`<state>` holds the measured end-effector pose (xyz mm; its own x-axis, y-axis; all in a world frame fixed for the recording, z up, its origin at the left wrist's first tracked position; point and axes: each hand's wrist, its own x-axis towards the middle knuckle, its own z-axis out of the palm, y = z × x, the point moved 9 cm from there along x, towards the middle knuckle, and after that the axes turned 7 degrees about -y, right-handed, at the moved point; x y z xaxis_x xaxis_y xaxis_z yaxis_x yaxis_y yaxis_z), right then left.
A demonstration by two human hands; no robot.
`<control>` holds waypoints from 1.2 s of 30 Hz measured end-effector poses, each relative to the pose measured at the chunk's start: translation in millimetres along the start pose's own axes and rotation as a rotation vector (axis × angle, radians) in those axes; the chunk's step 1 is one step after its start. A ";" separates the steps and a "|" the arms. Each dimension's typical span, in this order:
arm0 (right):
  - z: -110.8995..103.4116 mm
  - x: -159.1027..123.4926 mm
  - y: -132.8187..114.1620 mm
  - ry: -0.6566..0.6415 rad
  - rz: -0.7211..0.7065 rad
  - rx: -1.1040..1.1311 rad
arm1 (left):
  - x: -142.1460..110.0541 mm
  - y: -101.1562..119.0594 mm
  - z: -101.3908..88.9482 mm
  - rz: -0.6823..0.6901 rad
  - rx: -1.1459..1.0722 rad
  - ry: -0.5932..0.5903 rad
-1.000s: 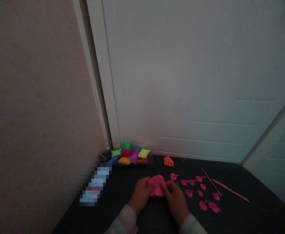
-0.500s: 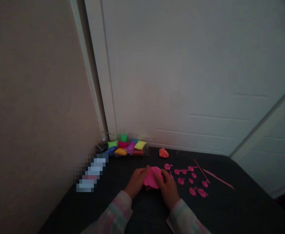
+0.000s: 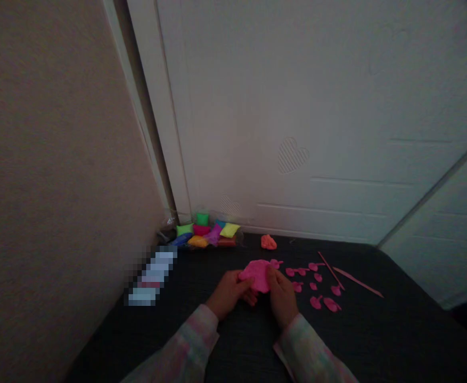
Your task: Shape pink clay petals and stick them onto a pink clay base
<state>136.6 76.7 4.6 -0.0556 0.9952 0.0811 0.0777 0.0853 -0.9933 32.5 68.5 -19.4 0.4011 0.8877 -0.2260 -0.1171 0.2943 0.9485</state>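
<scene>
Both of my hands hold a bright pink lump of clay (image 3: 256,274) just above the dark table (image 3: 377,340). My left hand (image 3: 229,292) grips its left side with the fingers curled under it. My right hand (image 3: 281,295) pinches the right edge. Several small pink clay petals (image 3: 317,290) lie on the table just right of my hands. Pale pastel sleeves cover both wrists.
A heap of small coloured clay packets (image 3: 207,235) sits in the back corner by the wall. An orange clay lump (image 3: 269,242) lies behind the petals. Two thin pink sticks (image 3: 349,277) rest at the right. A blurred-out flat item (image 3: 151,277) lies at the left.
The view has tilted, so everything sits higher in the picture. My hands have kept hold of the pink lump and turned it a little, the left fingers now under it.
</scene>
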 end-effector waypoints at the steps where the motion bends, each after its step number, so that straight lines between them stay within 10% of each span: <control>1: -0.5 0.6 2.1 0.004 0.007 0.039 | 0.4 0.1 -0.5 -0.002 -0.008 0.002; 12: -0.4 3.3 -4.4 -0.020 -0.031 -0.254 | -3.5 15.3 -9.5 0.075 0.035 0.015; 18: 26.9 -6.1 -11.7 -0.229 -0.127 -0.758 | -13.1 37.5 -51.9 0.197 0.608 0.416; 24: 19.4 -5.0 -14.4 -0.130 -0.144 -0.921 | -35.5 70.5 -28.7 0.419 1.279 0.589; 29: 3.3 -8.9 -35.2 0.064 -0.320 -0.676 | -27.4 52.0 35.2 0.538 1.576 0.207; 36: 0.7 -12.1 -37.8 0.093 -0.358 -0.546 | -8.0 17.3 37.3 0.347 1.689 0.089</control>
<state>133.7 61.4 41.1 -0.0875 0.8984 0.4303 0.5653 0.4004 -0.7212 61.2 53.3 7.2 0.5117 0.8565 0.0680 0.8501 -0.5162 0.1042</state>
